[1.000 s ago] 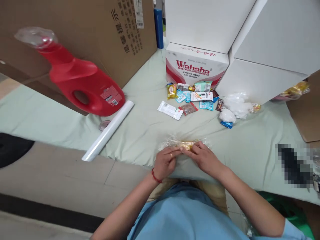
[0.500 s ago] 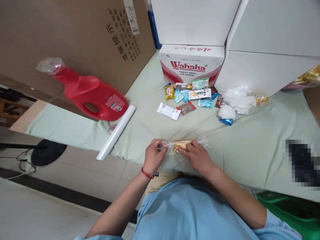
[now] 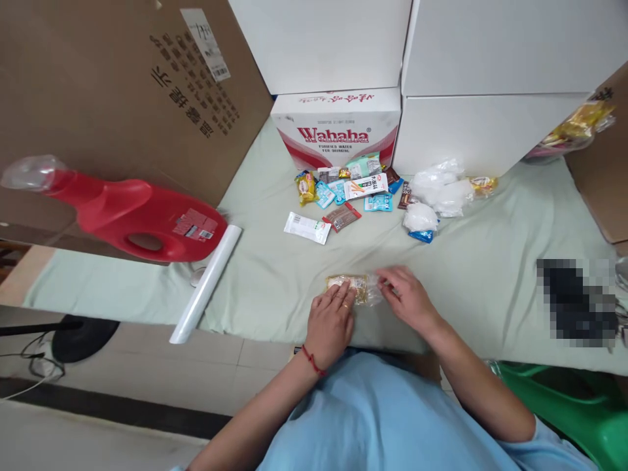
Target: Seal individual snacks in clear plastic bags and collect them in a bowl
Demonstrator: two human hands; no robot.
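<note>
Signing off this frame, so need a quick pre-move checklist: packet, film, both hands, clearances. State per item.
1. Packet steadied: ok, left hand lies on it.
2. Right hand at film: ok, fingers at its right end. Firm pinch: cannot tell.
3. Film fully round packet: cannot tell, fingers cover part and the underside is hidden.
4. Film's right end flat against packet: not ok, it sticks out past it.
5. Clear of snacks: ok, they lie farther back, apart from both hands.
6. Clear of white roll: ok, it lies well off to the left.
</note>
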